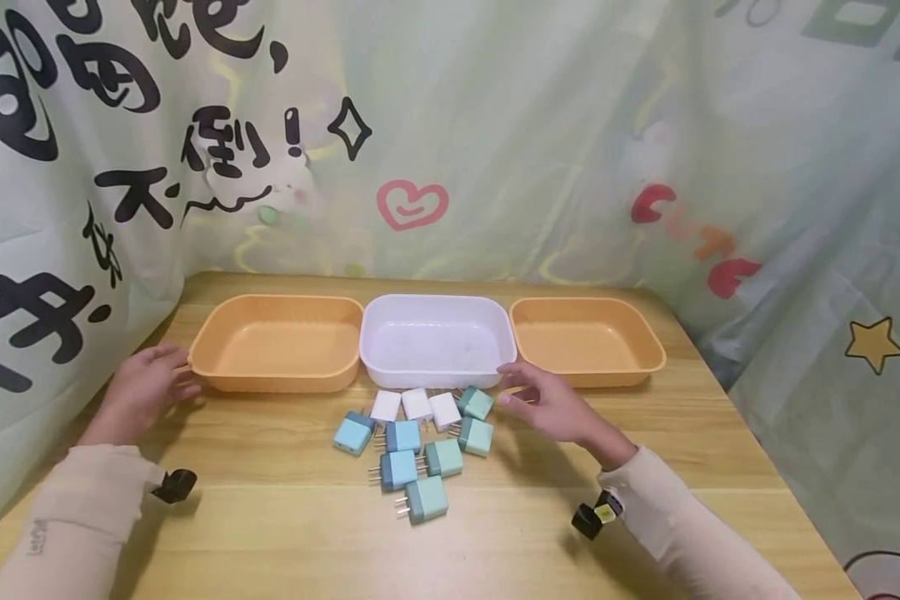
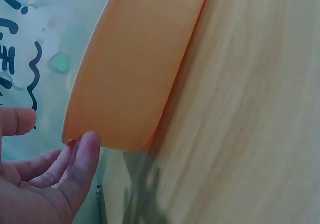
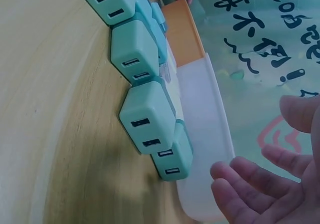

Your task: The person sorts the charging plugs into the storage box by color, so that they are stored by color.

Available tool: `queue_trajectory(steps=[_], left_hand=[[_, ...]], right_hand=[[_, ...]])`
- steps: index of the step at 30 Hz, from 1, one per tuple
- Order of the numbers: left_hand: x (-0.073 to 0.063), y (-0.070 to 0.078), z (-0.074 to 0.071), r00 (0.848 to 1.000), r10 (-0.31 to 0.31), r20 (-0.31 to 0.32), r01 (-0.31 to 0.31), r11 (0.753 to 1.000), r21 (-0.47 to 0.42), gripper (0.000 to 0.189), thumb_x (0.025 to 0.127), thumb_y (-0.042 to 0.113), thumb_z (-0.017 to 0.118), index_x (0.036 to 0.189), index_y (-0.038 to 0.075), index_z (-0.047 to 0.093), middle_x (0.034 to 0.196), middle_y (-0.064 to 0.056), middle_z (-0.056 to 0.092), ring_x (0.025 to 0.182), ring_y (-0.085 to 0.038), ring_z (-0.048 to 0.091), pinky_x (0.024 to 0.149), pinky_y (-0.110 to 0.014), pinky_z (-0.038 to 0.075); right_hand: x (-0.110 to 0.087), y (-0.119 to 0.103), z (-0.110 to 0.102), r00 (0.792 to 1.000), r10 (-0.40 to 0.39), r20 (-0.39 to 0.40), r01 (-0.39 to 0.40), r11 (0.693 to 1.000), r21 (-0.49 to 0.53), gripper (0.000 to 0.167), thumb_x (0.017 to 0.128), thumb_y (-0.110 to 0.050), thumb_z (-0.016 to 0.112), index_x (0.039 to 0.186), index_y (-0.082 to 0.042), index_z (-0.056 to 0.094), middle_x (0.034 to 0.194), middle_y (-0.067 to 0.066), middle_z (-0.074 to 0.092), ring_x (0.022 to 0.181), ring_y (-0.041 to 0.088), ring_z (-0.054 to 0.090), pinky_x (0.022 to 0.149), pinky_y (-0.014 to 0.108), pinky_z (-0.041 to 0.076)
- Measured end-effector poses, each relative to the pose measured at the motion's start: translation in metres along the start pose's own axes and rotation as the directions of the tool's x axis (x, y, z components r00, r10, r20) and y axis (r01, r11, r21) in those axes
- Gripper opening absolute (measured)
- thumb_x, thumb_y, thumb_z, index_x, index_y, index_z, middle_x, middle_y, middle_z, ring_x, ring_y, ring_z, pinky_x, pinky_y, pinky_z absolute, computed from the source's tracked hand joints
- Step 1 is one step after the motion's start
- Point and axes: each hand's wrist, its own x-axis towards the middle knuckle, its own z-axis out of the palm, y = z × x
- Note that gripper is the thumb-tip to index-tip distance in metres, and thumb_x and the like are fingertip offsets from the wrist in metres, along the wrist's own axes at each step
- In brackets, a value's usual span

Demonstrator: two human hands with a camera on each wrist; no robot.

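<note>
My left hand (image 1: 144, 392) is at the left end of the left orange tray (image 1: 277, 383), its fingertips at the rim; the left wrist view shows the thumb apart from the fingers. Over by the right end of the white tray (image 1: 438, 377), my right hand (image 1: 551, 406) has loosely bent fingers and holds nothing. Several USB charger plugs lie in a cluster in front of the white tray: white plugs (image 1: 444, 411) nearest it, blue plugs (image 1: 398, 470) to the left and green plugs (image 1: 426, 500) to the right. Two USB slots show on green plugs (image 3: 147, 116) in the right wrist view.
A second orange tray (image 1: 588, 379) stands at the right, in a row with the others along the back of the wooden table (image 1: 292, 533). Behind hangs a printed curtain (image 1: 495, 150). Small black devices (image 1: 174, 485) sit on both wrists.
</note>
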Motion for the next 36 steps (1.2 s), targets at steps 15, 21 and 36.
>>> queue_trajectory(steps=[15,21,36], left_hand=[[0.012,-0.001,-0.010,0.990,-0.074,0.118,0.083,0.994,-0.072,0.052,0.097,-0.001,0.050,0.142,-0.009,0.024,0.087,0.004,0.060,0.075,-0.011,0.063,0.073,-0.028,0.058],[0.014,-0.002,-0.017,0.979,-0.081,0.187,0.116,0.975,-0.188,0.028,0.097,-0.003,0.050,0.121,0.009,0.042,0.089,0.004,0.063,0.079,-0.012,0.064,0.075,-0.028,0.058],[0.019,0.000,-0.012,0.988,-0.050,0.144,0.079,0.975,-0.206,0.023,0.096,-0.005,0.051,0.114,0.008,0.044,0.085,0.003,0.063,0.074,-0.013,0.064,0.071,-0.027,0.059]], right_hand=[[0.010,0.007,0.011,0.972,0.177,0.156,-0.222,0.909,0.352,0.040,0.101,-0.016,0.050,0.131,0.010,0.045,0.115,0.030,0.057,0.097,0.040,0.061,0.086,0.051,0.053],[0.013,0.011,0.020,0.957,0.252,0.146,-0.282,0.928,0.242,0.033,0.102,-0.020,0.052,0.117,0.009,0.053,0.099,0.021,0.061,0.084,0.032,0.062,0.074,0.044,0.057],[0.018,0.017,0.034,0.951,0.249,0.183,-0.270,0.958,0.100,0.020,0.088,-0.012,0.072,0.096,-0.001,0.057,0.083,0.009,0.059,0.066,0.018,0.059,0.059,0.033,0.056]])
